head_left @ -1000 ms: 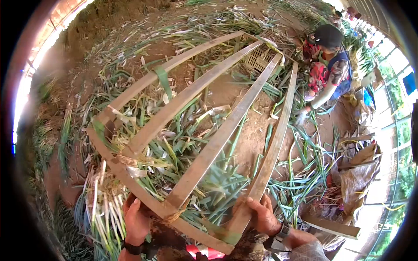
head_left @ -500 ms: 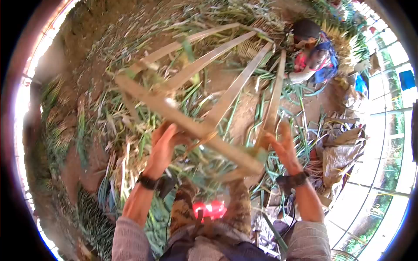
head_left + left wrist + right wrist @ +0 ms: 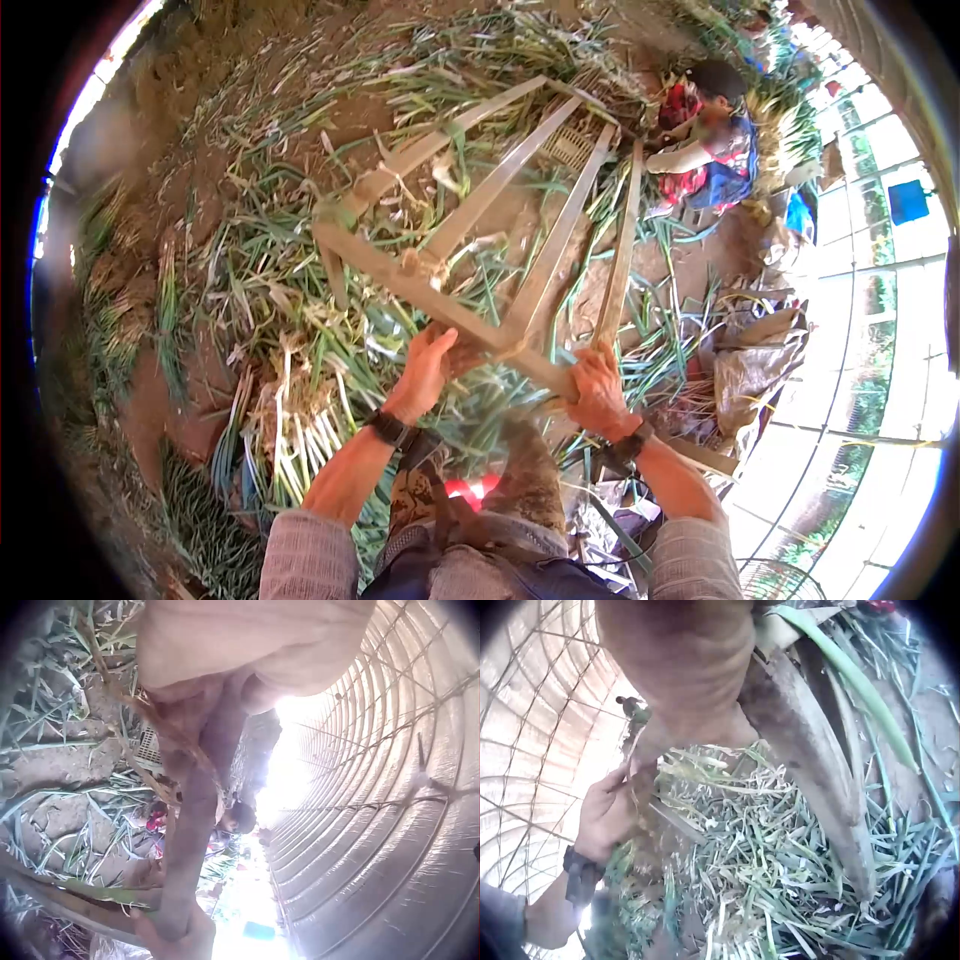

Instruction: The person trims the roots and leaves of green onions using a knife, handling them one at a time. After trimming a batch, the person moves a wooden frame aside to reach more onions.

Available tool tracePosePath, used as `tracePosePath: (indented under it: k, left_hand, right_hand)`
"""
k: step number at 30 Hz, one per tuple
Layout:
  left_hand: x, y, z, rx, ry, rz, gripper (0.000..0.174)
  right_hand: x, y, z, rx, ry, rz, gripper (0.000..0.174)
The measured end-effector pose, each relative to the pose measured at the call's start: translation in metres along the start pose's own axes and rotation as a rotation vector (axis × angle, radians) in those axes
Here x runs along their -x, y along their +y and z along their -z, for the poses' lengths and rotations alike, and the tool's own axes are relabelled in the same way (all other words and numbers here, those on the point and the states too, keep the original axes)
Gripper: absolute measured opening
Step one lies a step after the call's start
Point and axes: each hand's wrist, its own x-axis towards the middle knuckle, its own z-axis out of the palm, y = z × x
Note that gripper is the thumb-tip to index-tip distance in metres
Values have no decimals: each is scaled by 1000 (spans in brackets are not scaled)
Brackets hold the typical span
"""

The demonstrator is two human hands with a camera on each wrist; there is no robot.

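Note:
A wooden frame of several long slats (image 3: 565, 225) joined to a crossbar (image 3: 430, 295) spans the middle of the head view, tilted over cut green stalks. My left hand (image 3: 422, 375) grips the crossbar from below near its middle, thumb on top; the left wrist view shows that hand (image 3: 247, 645) closed around the wooden bar (image 3: 191, 832). My right hand (image 3: 600, 392) grips the bar's right end, beside the rightmost slat. In the right wrist view the right hand (image 3: 682, 667) is wrapped on the wood, with a slat (image 3: 802, 742) running beyond it. Twine binds the joints.
Another person (image 3: 715, 140) crouches at the upper right, beside a plastic crate (image 3: 568, 148). Bundled stalks with white ends (image 3: 290, 440) lie at the lower left. A crumpled sack (image 3: 750, 370) and a translucent wall stand on the right. Loose leaves cover much of the ground.
Since a second ago the frame's near end has lifted off my legs and moved away from my body. The right hand opened beside the slat, then took hold of the crossbar's end.

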Motion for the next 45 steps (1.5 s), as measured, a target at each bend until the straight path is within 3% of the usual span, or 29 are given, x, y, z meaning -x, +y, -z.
tracePosePath:
  k: [6,10,13,15,22,25,28,30,33,34,35,36,38,40,42,45]
  left_hand:
    - [2,12,-11,-24,20,-70,31]
    - [21,47,-54,-125,-25,-178,33]
    - [16,89,-101,-198,-163,-301,35]
    - [-5,110,-132,-168,-192,-378,36]
    - [-74,210,-216,-283,-384,-457,40]
    - [-88,201,-220,-223,-437,-448,41]
    - [-81,193,-197,-271,-361,-379,42]
    - [-68,187,-172,-368,-412,-169,45]
    - [-77,151,-117,-281,-360,-88,50]
    - [-75,136,-99,-196,-331,-50,50]
    - [-62,122,-93,-233,-296,-83,48]
    - [-59,120,-92,-278,-263,-152,47]
    - [-75,72,-57,-7,-336,-86,44]
    - [-67,61,-60,-84,-336,-112,41]
    - [-64,47,-59,-5,-356,-37,41]
    - [-73,28,-51,-11,-336,-10,41]
  right_hand:
    - [-9,-13,16,-63,16,-62,35]
    - [-6,-28,102,-155,42,-14,34]
    - [-29,-29,174,-73,89,30,30]
    - [-42,-24,205,-58,95,-98,33]
    - [-121,-2,304,268,241,-76,39]
    - [-131,16,304,299,382,0,43]
    - [-137,11,282,206,182,-95,44]
    - [-131,16,254,84,-68,-219,43]
    - [-106,38,188,134,22,-99,40]
    - [-106,28,179,92,-72,-186,41]
    - [-100,19,165,118,42,-88,29]
    - [-96,21,152,138,40,-106,29]
    - [-85,12,132,141,-34,-145,28]
    - [-75,5,126,137,-67,-166,27]
    - [-62,19,108,177,-108,-247,42]
    - [-96,0,79,84,-45,-362,40]
